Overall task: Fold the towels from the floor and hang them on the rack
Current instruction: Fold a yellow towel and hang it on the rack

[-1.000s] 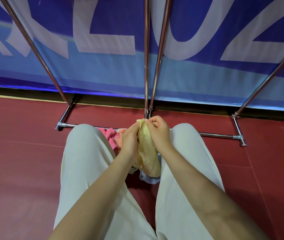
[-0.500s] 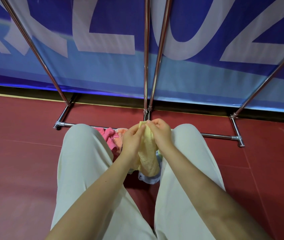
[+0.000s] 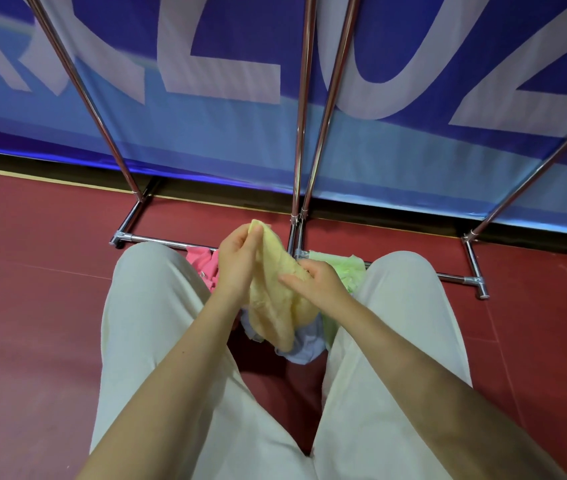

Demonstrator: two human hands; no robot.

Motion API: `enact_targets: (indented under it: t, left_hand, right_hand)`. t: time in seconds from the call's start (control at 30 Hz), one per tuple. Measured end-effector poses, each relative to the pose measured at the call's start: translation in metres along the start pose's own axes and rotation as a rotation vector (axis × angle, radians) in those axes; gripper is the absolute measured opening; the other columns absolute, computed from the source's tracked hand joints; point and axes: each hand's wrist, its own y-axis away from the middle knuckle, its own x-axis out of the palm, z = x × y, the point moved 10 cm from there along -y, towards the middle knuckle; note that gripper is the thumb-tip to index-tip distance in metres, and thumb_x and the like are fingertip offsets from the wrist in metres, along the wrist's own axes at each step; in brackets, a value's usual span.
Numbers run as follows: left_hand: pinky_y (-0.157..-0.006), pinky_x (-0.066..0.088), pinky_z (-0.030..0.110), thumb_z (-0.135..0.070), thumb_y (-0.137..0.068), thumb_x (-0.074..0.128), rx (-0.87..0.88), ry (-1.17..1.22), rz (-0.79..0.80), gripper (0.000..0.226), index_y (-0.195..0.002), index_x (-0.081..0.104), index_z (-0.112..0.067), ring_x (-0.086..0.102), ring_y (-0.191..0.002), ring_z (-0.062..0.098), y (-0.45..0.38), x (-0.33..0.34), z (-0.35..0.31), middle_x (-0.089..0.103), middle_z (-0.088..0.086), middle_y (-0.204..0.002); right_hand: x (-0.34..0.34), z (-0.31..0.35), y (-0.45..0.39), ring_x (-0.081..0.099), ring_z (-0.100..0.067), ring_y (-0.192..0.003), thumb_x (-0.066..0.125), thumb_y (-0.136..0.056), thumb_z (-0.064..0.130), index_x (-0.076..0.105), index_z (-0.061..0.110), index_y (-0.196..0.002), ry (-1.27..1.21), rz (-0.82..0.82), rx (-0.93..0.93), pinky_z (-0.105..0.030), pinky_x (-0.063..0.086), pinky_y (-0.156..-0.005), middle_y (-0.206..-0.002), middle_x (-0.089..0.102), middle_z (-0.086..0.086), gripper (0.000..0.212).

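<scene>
A crumpled yellow towel point(image 3: 275, 292) hangs between my knees. My left hand point(image 3: 237, 261) pinches its top corner and holds it up. My right hand point(image 3: 316, 280) sits lower on the towel's right edge and grips the cloth there. Beneath lie a pink towel point(image 3: 202, 263) on the left, a green towel point(image 3: 346, 271) on the right and a pale blue towel point(image 3: 304, 344) under the yellow one. The chrome rack point(image 3: 301, 133) stands just beyond, with its base bar point(image 3: 164, 241) on the floor.
My legs in cream trousers point(image 3: 157, 323) flank the pile on both sides. The floor point(image 3: 32, 289) is dark red. A blue banner point(image 3: 223, 133) with large white letters runs behind the rack's slanted poles.
My hands were together at the yellow towel's top corner. Now the right hand has slid down and to the right along its edge, and the green towel shows behind it.
</scene>
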Motion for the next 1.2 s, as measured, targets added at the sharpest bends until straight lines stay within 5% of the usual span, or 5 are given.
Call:
enact_targets:
  t: [0.2,0.4,0.83,1.0,1.2]
  left_hand:
    - [-0.065,0.043,0.020,-0.020,-0.098,0.052,0.043,-0.003,-0.041,0.021,-0.091,0.071,-0.017,0.054,-0.071,0.006,-0.001,-0.033,-0.010,0.062,-0.012,-0.073]
    - [-0.072,0.048,0.024,-0.025,-0.097,0.053,-0.055,0.102,-0.271,0.021,-0.089,0.072,-0.026,0.059,-0.080,0.011,-0.005,-0.089,0.004,0.066,-0.005,-0.082]
    - [-0.068,0.041,0.018,-0.027,-0.098,0.050,-0.070,0.057,-0.429,0.027,-0.108,0.071,-0.013,0.047,-0.074,0.005,0.000,-0.108,0.006,0.054,-0.007,-0.079]
    - [-0.065,0.037,0.022,-0.026,-0.098,0.050,0.039,-0.064,-0.315,0.022,-0.089,0.068,-0.019,0.043,-0.072,0.006,0.004,-0.095,-0.011,0.050,-0.002,-0.075]
    - [-0.069,0.041,0.024,-0.021,-0.098,0.051,0.110,-0.091,-0.200,0.019,-0.090,0.068,-0.020,0.047,-0.077,0.009,0.008,-0.076,-0.022,0.053,0.002,-0.081]
  right_hand:
    - [0.021,-0.028,0.019,0.058,-0.009,-0.074,0.071,-0.080,0.046,0.056,0.044,-0.070,0.242,0.237,0.075,-0.023,0.044,-0.065,-0.074,0.060,0.012,0.018]
    - [0.026,-0.064,0.034,0.058,-0.013,-0.081,0.064,-0.085,0.047,0.059,0.032,-0.083,0.503,0.398,0.112,-0.026,0.043,-0.069,-0.085,0.065,0.003,0.016]
    - [-0.027,-0.063,0.013,0.046,-0.011,-0.054,0.071,-0.083,0.039,0.050,0.022,-0.105,0.208,-0.081,0.116,-0.029,0.041,-0.060,-0.058,0.050,0.002,0.035]
    - [-0.027,-0.086,0.011,0.061,-0.017,-0.089,0.074,-0.079,0.037,0.063,0.015,-0.104,0.302,-0.056,0.275,-0.017,0.040,-0.065,-0.092,0.064,0.001,0.035]
    - [-0.018,-0.095,0.013,0.056,-0.012,-0.087,0.074,-0.079,0.029,0.068,0.013,-0.098,0.386,0.031,0.315,-0.023,0.040,-0.071,-0.102,0.067,-0.001,0.026]
